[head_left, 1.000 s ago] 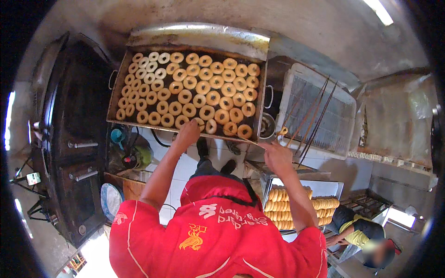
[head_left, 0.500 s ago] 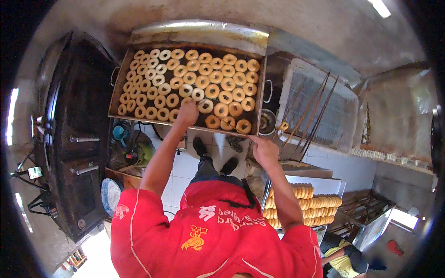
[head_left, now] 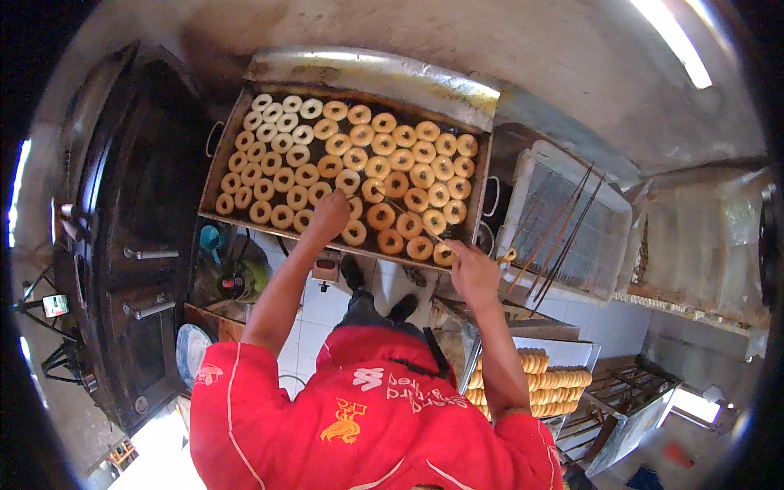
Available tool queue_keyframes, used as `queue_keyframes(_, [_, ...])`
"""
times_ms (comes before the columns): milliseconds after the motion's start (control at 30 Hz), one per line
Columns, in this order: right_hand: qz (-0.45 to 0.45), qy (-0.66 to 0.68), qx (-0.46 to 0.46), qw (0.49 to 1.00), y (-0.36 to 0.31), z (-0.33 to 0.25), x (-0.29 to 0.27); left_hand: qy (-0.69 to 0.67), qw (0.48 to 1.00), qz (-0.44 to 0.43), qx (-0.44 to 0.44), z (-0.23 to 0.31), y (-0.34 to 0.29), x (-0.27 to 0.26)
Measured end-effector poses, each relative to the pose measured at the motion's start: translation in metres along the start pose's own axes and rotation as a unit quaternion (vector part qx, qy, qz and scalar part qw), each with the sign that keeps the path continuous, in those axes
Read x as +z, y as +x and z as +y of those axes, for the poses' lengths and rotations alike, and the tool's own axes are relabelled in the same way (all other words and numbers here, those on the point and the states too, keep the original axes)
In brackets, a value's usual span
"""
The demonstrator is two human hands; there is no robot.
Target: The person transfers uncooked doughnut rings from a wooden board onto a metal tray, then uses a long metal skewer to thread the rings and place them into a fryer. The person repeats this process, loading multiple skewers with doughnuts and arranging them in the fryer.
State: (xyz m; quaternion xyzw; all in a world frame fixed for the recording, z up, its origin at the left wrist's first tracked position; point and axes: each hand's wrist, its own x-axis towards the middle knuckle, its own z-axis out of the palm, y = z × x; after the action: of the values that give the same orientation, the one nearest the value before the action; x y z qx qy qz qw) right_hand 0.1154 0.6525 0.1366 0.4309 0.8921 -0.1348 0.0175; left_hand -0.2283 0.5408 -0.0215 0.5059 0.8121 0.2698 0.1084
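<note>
Ring doughnuts (head_left: 399, 184) float in rows in dark oil inside a wide rectangular frying pan (head_left: 327, 234). Those at the far left are pale; the rest are golden to brown. My left hand (head_left: 331, 214) is closed over the pan's near edge, close to doughnuts near the middle; whatever its fingers hold is hidden. At the near right corner my right hand (head_left: 474, 273) grips a thin stick (head_left: 426, 232), which slants left across the browner doughnuts toward the middle of the pan.
Right of the pan stands a wire draining rack (head_left: 563, 224) with long dark rods (head_left: 563, 245) across it. A tray of stacked doughnuts (head_left: 539, 384) lies by my right forearm. A dark cabinet (head_left: 139, 286) stands at left, a teal jug (head_left: 211, 238) beside the pan.
My right hand has come up to the pan's edge, and its stick reaches farther in over the doughnuts. My left hand stays near the near edge. The whole view has shifted and tilted slightly.
</note>
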Motion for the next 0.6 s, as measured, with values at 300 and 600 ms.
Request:
queue_keyframes(300, [0.011,0.025,-0.03,0.999,0.029,-0.029,0.019,-0.013,0.993,-0.03,-0.113,-0.04,0.016,-0.016])
queue_keyframes(600, [-0.047,0.013,-0.029,0.998,-0.021,-0.003,0.003,0.051,0.994,-0.057,-0.075,-0.002,-0.041,-0.011])
